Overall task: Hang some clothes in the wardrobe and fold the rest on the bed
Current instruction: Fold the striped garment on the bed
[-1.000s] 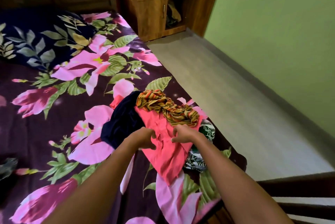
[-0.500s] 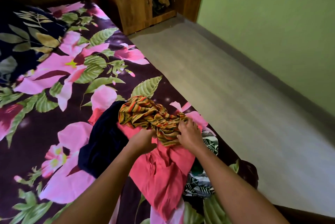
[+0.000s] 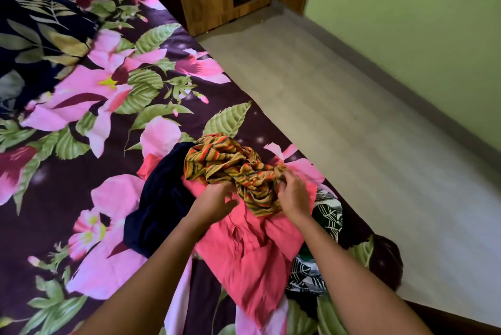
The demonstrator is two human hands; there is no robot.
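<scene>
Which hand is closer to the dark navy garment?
Left. The left hand sits on the pink garment just beside the navy garment; the right hand is farther off, gripping the striped cloth at its right end.

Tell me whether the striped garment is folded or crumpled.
Crumpled, not folded: the striped garment lies bunched in twisted creases on the pink garment.

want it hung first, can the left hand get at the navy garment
Probably yes: the navy garment lies mostly uncovered right beside the left hand; only its edge sits under the pink garment.
</scene>
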